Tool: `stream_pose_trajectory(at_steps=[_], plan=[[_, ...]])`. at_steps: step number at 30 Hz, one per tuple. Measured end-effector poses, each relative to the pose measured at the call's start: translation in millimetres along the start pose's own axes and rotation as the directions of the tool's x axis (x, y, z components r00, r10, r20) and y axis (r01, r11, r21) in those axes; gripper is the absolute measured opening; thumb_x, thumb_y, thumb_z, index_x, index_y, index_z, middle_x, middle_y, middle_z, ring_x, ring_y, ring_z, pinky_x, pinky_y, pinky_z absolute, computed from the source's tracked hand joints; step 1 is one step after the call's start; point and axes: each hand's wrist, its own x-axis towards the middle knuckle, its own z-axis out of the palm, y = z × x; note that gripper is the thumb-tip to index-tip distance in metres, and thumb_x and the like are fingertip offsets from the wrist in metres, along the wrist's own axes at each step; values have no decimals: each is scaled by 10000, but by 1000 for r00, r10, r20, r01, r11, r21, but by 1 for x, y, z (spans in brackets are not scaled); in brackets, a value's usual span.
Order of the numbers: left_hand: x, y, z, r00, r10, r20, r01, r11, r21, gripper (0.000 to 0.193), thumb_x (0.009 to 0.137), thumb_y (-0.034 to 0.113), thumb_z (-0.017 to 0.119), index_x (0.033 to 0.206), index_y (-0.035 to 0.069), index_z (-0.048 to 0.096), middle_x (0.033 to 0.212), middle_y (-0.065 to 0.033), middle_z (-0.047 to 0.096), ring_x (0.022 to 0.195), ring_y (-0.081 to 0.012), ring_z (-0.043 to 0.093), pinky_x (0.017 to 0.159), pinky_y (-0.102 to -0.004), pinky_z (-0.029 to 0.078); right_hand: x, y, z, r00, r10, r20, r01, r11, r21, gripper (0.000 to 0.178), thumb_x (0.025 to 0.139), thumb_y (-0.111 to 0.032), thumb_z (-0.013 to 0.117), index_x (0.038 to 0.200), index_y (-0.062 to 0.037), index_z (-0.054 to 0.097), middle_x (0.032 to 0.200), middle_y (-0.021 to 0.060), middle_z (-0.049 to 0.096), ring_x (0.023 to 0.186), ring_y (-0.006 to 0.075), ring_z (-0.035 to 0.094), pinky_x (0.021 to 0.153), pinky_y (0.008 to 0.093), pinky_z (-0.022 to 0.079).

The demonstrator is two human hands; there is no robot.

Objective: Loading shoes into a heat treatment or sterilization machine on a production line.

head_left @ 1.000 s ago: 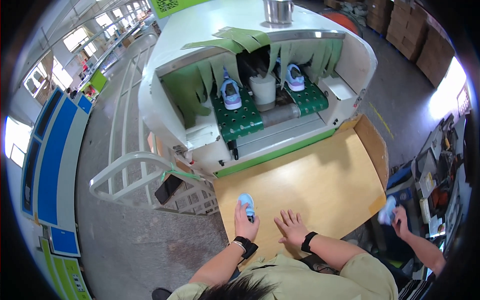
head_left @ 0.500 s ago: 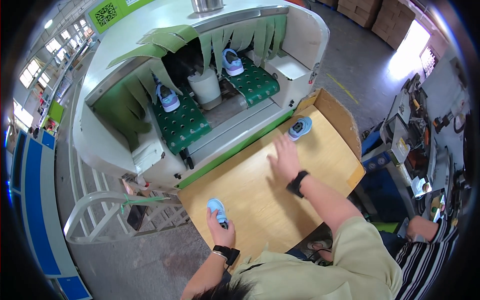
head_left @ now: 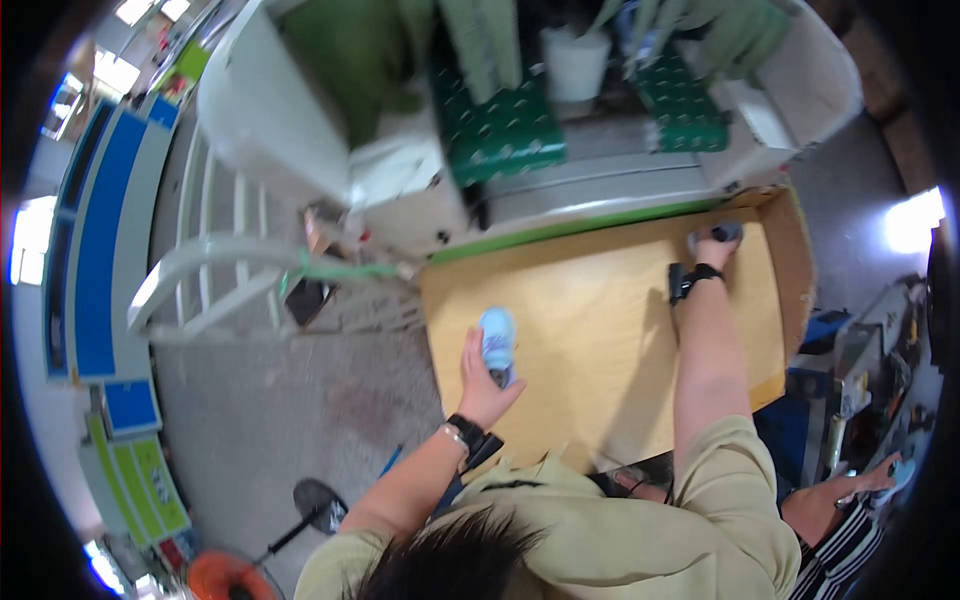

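Observation:
On the left part of the wooden board lies a light blue sneaker (head_left: 497,338), its toe pointing away from me. My left hand (head_left: 483,390) is closed around its heel end, thumb on the right side and fingers on the left. At the board's far right corner, my right hand (head_left: 712,254) reaches out and is closed on a second sneaker (head_left: 729,232). Mostly a dark grey part of that one shows; the fingers and blur hide the rest. The wooden board (head_left: 590,310) lies beneath both hands.
Beyond the board stands a white machine (head_left: 395,165) with two green belts (head_left: 505,130) behind hanging green strips (head_left: 485,45). Cardboard (head_left: 795,260) edges the board's right side. A white railing (head_left: 225,255) stands left. At right, a co-worker's hand (head_left: 880,478) holds a light blue shoe (head_left: 903,472).
My right hand has gone from hovering open to gripping the far sneaker. My left hand still holds its sneaker. The view has shifted, and a co-worker's hand with a shoe now shows.

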Motion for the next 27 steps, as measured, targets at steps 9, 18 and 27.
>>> stream_pose_trajectory(at_steps=[9,18,27], plan=[[-10,-8,-13,999,-35,40,33,999,40,866,785,98,732,1495,50,239,1558,-279,203,1441,-407,259,1179,-443,248,-216,-38,-104,546,-189,817,193,976,97,635,869,-24,607,1446,-21,341,1353,218,472,1286,312,462,1077,389,377],[85,181,-26,989,148,23,-120,876,-468,805,820,52,682,1496,23,246,1456,-197,380,1337,-286,417,1126,-388,323,-208,-140,-135,573,-539,618,372,842,390,675,839,-81,713,1392,-51,327,1283,150,501,1214,250,496,1049,393,393],[262,212,-32,895,226,-385,-233,972,30,877,835,214,714,1478,-103,209,1501,-319,290,1395,-459,312,1163,-418,275,-102,-272,1,635,-637,436,642,750,160,706,841,-102,696,1465,-63,368,1389,233,483,1261,409,485,1055,446,403]])
